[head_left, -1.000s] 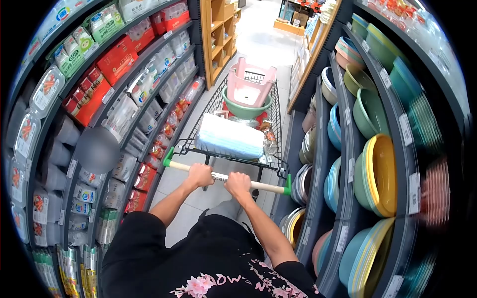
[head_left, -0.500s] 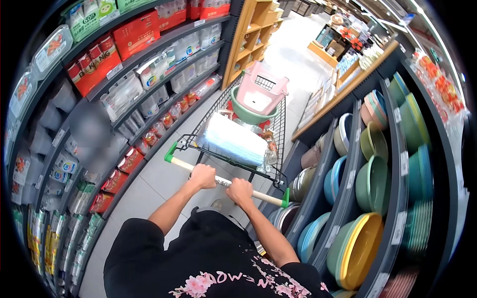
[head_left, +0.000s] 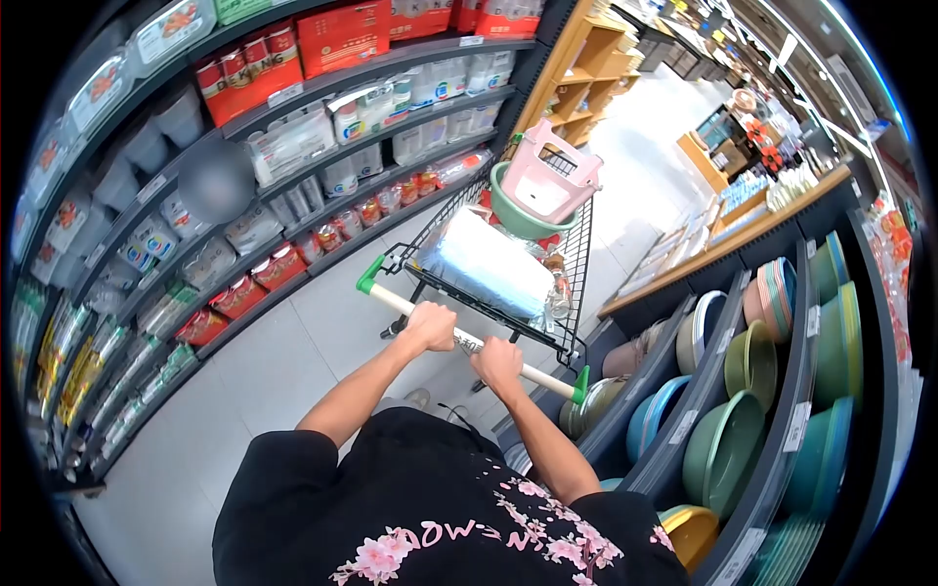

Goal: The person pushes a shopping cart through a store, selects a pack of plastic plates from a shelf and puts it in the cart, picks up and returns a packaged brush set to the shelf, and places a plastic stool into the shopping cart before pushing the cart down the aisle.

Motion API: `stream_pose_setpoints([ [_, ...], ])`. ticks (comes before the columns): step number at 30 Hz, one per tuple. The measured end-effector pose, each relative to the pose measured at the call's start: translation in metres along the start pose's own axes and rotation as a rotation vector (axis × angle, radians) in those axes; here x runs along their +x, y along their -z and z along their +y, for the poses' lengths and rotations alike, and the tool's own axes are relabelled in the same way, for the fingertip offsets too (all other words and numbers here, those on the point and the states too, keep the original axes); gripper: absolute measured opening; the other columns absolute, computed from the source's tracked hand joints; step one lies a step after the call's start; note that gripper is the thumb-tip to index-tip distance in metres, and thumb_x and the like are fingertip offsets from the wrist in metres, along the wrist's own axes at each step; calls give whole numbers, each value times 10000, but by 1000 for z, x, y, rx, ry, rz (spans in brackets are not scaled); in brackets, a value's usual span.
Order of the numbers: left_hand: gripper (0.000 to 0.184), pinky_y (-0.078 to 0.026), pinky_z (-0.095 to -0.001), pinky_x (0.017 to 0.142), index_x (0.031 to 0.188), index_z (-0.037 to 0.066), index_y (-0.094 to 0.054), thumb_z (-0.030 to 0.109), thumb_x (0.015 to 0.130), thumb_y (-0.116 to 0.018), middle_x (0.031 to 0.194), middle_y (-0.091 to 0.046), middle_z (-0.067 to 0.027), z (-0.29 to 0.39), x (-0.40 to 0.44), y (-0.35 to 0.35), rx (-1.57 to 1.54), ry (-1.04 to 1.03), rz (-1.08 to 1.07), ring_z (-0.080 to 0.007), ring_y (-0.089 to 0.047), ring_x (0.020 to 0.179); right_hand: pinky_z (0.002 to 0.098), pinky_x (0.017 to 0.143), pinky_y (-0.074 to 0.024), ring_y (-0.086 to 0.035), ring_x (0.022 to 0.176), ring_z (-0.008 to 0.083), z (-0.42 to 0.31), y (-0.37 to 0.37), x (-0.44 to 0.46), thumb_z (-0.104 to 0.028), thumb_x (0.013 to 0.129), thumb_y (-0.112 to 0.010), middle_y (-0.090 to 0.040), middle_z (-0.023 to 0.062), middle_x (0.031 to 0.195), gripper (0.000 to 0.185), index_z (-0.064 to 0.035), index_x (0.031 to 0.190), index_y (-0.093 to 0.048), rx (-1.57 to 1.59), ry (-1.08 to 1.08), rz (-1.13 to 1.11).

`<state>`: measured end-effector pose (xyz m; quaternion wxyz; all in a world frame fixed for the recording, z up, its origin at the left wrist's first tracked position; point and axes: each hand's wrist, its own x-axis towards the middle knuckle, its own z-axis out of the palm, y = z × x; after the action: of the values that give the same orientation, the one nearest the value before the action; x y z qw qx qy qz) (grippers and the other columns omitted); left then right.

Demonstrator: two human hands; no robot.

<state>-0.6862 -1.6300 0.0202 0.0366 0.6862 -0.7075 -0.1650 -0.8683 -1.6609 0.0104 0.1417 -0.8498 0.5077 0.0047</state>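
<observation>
My left hand is wrapped round the cream bar of the shopping cart handle, left of its middle. Just to the right, my right hand grips the same bar. Green caps finish both ends of the handle. Ahead of it is the black wire shopping cart. Inside lies a large plastic-wrapped white and blue pack. Behind the pack sits a green basin with a pink plastic basket standing in it. A clear container shows at the cart's right side, partly hidden by the wire.
Along the left runs a curved shelf with red boxes and packaged disposable cups. Shelves on the right hold stacked plastic basins. A wooden shelf unit stands beyond the cart, with pale tiled floor beside it.
The cart and both hands appear further right and slightly lower in view. More of the left shelf and floor shows, and the basins sit lower. Both hands keep hold of the handle.
</observation>
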Motion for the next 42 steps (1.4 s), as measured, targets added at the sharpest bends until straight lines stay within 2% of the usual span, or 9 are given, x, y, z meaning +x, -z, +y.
stream_pose_setpoints([
  [5,202,-566,-419,680,702,38,-728,196,623,-630,750,-701,-204,19,13,-2,10,74,-25,-348,-708,717,462,673,-560,-695,686,397,27,4,12,-180,717,-608,-683,241,732,204,-8,741,-716,21,77,-7],
  [7,203,-564,-429,683,704,43,-726,197,612,-632,739,-695,-202,11,19,-3,-7,101,-31,-357,-701,718,466,696,-553,-689,703,385,19,11,17,-247,760,-625,-686,211,733,227,-60,828,-733,-29,55,-39],
  [8,205,-562,-439,685,705,47,-725,198,601,-633,729,-689,-199,14,19,-9,-10,122,-24,-365,-695,719,471,679,-560,-696,706,398,23,14,14,-197,731,-612,-690,233,756,207,-29,778,-723,22,76,12],
  [16,228,-560,-434,706,767,80,-748,207,627,-621,764,-701,-186,45,13,-13,-11,216,-63,-361,-696,748,467,686,-559,-699,708,376,51,15,7,-203,723,-635,-695,206,745,179,-71,799,-728,44,120,4],
  [18,229,-566,-408,716,753,37,-744,195,635,-628,793,-709,-201,53,10,-10,-28,256,-63,-353,-707,756,453,651,-555,-692,681,355,56,14,9,-230,692,-665,-693,176,723,194,-90,808,-733,15,153,28],
  [24,223,-565,-417,700,740,30,-741,191,636,-626,770,-700,-213,65,-5,-10,-52,317,-13,-359,-703,740,435,627,-554,-695,667,325,58,13,4,-222,683,-676,-691,151,699,163,-100,783,-718,2,205,44],
  [40,214,-567,-416,687,729,38,-734,198,641,-623,748,-698,-199,91,-58,-25,-99,493,-8,-354,-700,724,443,609,-547,-680,634,333,57,11,-24,-196,672,-677,-680,154,681,138,-79,742,-696,73,427,2],
  [42,214,-567,-415,686,730,41,-735,199,641,-622,746,-699,-197,101,-70,-33,-102,530,-14,-352,-701,722,436,625,-557,-690,647,340,62,10,-34,-189,668,-674,-690,170,719,152,-75,764,-701,72,431,-22],
])
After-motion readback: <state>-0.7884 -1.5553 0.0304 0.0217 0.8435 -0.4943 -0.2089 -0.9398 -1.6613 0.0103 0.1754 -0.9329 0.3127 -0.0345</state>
